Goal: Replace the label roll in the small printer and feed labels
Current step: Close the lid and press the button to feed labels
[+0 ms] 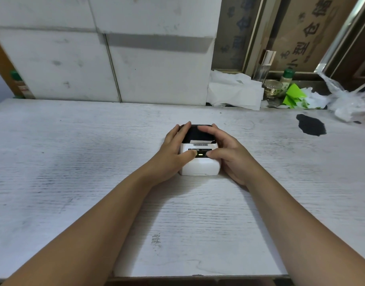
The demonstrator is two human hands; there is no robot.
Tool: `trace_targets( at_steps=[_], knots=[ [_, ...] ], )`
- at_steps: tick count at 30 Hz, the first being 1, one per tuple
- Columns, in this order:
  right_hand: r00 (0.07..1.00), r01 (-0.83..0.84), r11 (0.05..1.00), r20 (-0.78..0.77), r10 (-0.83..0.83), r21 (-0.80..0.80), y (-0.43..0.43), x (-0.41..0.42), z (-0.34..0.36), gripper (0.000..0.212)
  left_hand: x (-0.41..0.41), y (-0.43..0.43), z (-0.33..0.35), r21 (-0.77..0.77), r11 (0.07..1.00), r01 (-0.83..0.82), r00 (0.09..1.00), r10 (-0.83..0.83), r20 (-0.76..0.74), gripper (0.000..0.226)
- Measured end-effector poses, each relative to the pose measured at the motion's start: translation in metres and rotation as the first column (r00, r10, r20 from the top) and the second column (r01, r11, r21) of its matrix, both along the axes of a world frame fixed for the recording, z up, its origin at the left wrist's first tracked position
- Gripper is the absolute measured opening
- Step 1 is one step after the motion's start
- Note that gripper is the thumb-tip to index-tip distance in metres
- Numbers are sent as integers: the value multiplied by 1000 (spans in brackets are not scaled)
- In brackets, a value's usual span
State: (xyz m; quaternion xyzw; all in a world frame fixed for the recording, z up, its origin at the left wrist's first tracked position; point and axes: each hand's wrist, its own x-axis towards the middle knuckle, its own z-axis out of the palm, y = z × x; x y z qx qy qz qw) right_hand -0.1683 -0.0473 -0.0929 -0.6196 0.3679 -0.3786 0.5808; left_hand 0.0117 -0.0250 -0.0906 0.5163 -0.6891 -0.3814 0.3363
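A small white label printer (pixel 199 166) with a dark lid stands on the white table (pixel 74 162), near its middle. The lid is down and a strip of white label paper (pixel 200 142) shows at the slot. A yellow-green light (pixel 200 155) glows on the front panel. My left hand (pixel 173 149) clasps the printer's left side, fingers over the lid's far edge, thumb resting by the light. My right hand (pixel 229 153) clasps the right side the same way, thumb beside the light. No spare label roll is in view.
White foam boxes (pixel 115 65) stand against the table's far edge. At the back right lie crumpled white paper (pixel 235 89), a glass jar (pixel 272 88), a green-capped bottle (pixel 286 78), green scraps (pixel 295 97) and a plastic bag (pixel 350 100). A black patch (pixel 310 126) marks the tabletop.
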Motion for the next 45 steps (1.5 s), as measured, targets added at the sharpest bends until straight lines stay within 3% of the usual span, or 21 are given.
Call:
trace_targets(
  at_steps=[18, 23, 30, 45],
  knots=[
    [999, 25, 1000, -36, -25, -3, 4, 4, 5, 57, 0, 3, 1, -12, 999, -36, 999, 36, 7, 75],
    [997, -18, 999, 75, 15, 45, 5, 0, 6, 54, 4, 2, 1, -8, 1000, -25, 999, 25, -31, 72],
    [989, 51, 996, 132, -60, 66, 5, 4, 5, 36, 6, 2, 1, -4, 1000, -25, 997, 25, -72, 72],
    [981, 122, 990, 145, -132, 72, 6, 6, 9, 42, 8, 2, 1, -6, 1000, -23, 997, 22, -71, 68]
  ],
)
